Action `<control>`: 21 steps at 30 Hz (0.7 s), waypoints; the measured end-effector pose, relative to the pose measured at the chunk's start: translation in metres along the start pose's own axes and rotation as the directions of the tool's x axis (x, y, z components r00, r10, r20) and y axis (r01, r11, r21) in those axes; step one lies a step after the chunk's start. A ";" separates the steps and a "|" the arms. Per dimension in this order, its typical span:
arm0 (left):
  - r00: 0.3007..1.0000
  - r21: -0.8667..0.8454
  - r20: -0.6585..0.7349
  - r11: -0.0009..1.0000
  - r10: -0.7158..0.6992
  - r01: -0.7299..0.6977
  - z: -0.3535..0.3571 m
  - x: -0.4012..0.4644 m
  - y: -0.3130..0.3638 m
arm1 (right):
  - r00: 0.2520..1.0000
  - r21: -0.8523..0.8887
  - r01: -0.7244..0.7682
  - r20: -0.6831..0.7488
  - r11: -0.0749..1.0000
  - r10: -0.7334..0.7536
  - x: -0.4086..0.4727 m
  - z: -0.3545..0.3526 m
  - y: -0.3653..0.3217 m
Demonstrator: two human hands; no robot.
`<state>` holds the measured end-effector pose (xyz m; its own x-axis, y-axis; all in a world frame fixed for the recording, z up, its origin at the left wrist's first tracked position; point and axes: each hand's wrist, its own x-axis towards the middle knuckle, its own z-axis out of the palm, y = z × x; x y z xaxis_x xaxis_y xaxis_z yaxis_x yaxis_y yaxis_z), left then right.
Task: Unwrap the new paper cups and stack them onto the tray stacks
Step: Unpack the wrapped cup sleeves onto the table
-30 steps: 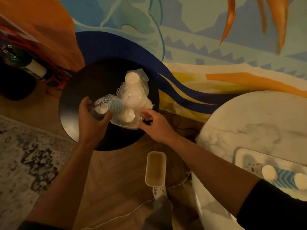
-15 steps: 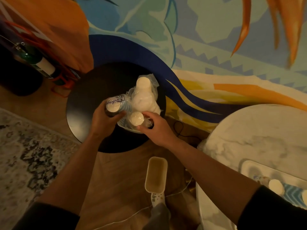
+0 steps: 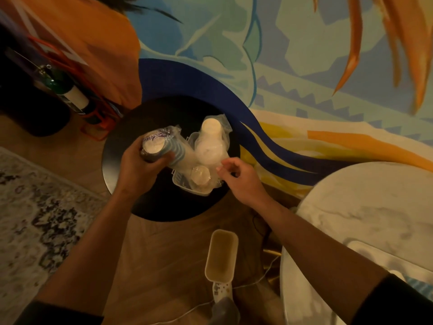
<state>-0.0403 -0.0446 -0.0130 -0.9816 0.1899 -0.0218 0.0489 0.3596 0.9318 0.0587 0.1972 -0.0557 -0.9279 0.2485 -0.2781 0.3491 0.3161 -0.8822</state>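
Note:
On the round black table (image 3: 131, 146) stands a clear plastic tray (image 3: 185, 186) with stacks of white paper cups in plastic wrap (image 3: 210, 141). My left hand (image 3: 138, 170) grips a wrapped stack of blue-striped cups (image 3: 164, 146), tilted with its base toward me. A smaller wrapped stack (image 3: 200, 175) stands in the tray's near part. My right hand (image 3: 241, 179) hovers just right of the tray, its fingers loosely curled near the wrap; whether they touch it I cannot tell.
A white marble table (image 3: 365, 207) sits at the right with a white tray (image 3: 384, 256) at its near edge. A beige tub (image 3: 221, 254) and cables lie on the wooden floor. A bottle (image 3: 68, 92) stands at the left, a patterned rug (image 3: 35, 207) below it.
My left hand has tilted the striped stack up and further left. My right hand has let go of the tray's front and drawn back to the right.

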 end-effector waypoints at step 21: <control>0.916 -0.061 -0.075 0.915 0.394 -0.398 -0.044 -0.034 0.132 | 0.961 -0.007 0.269 0.060 0.963 -0.269 -0.031 0.013 -0.077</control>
<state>-0.0083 -0.0436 0.1271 -0.8938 0.2470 0.3743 0.4246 0.1980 0.8834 0.0590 0.1529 0.0161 -0.9937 0.0989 -0.0533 0.0871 0.3782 -0.9216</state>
